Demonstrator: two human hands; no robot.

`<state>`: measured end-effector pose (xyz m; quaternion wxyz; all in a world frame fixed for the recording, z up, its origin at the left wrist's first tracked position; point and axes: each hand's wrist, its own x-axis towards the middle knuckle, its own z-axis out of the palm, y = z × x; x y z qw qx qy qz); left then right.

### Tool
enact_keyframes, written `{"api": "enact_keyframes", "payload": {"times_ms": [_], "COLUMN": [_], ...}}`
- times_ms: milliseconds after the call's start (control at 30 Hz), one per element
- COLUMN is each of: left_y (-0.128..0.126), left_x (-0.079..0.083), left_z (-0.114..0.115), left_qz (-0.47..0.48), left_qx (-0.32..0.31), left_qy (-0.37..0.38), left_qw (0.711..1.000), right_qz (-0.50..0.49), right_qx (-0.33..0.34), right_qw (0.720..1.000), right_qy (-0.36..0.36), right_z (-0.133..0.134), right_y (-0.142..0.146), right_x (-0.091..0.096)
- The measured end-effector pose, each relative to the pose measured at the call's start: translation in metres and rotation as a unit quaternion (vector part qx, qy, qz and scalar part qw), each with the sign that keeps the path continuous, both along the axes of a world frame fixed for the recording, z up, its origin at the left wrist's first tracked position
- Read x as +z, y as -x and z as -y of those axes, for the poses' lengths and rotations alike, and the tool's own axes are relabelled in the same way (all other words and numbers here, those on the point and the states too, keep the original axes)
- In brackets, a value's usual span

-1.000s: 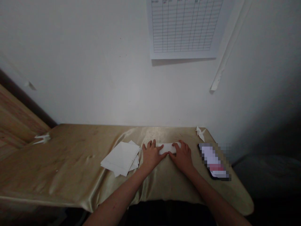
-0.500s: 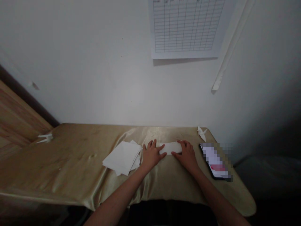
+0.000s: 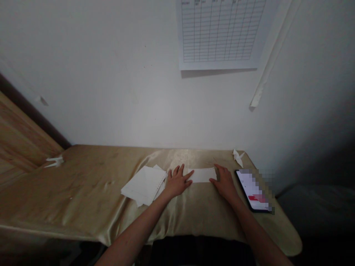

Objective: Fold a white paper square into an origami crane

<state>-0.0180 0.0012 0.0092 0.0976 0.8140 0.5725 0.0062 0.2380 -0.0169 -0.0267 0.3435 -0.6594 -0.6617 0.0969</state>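
Your left hand (image 3: 176,182) and right hand (image 3: 224,181) are open, fingers spread, touching opposite ends of the white paper strip (image 3: 203,175) flat between them. It lies right of your paper stack (image 3: 144,183) and left of the phone (image 3: 249,190).

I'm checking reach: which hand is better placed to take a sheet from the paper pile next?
Probably the left hand: it is beside the paper pile; the right hand is farther, at the right end of the white strip.

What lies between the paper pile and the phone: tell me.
The left hand, a piece of paper and the right hand, in that order from the pile, in the head view.
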Motion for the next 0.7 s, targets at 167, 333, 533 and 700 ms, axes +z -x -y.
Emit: {"api": "enact_keyframes", "payload": {"times_ms": [167, 333, 533, 700], "left_y": [0.002, 0.004, 0.009, 0.009], "left_x": [0.000, 0.000, 0.002, 0.005], "left_z": [0.002, 0.000, -0.004, -0.002], "left_qz": [-0.011, -0.014, -0.024, -0.019], "left_qx": [-0.010, -0.018, -0.026, -0.022], "left_qy": [-0.003, 0.006, 0.025, 0.027], "left_qw": [1.000, 1.000, 0.999, 0.999], "right_qz": [-0.014, 0.008, 0.031, 0.032], "right_qx": [-0.005, 0.008, 0.013, 0.021], "right_qw": [1.000, 1.000, 0.999, 0.999], "right_qy": [0.005, 0.008, 0.004, 0.004], "right_z": [0.000, -0.001, -0.002, 0.000], "right_y": [-0.009, -0.011, -0.011, -0.010], "right_x": [0.002, 0.001, 0.000, 0.000]}}
